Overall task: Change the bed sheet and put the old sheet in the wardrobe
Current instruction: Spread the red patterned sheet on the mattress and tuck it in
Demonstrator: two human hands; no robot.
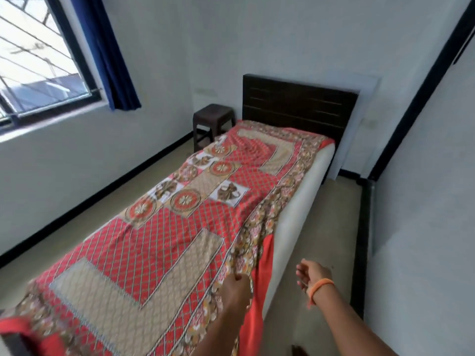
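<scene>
A window (pixel 38 60) with a blue curtain (pixel 108 52) stands left of the bed, and a dark stool (pixel 213 122) sits on the floor just beside the bed's headboard (pixel 298 104). The red patterned bed sheet (pixel 159 227) lies spread over the bed, rumpled toward the headboard, its right edge hanging over the white mattress (pixel 300 199). The left hand (pixel 235 291) pinches that hanging edge near the foot of the bed; the right hand (pixel 311 274), wearing an orange wristband (pixel 321 285), hovers right of the bed, fingers relaxed and holding nothing.

Home bedroom — single bed (pixel 303 176), dark headboard (pixel 298 104), curtained window (pixel 38 55)
</scene>
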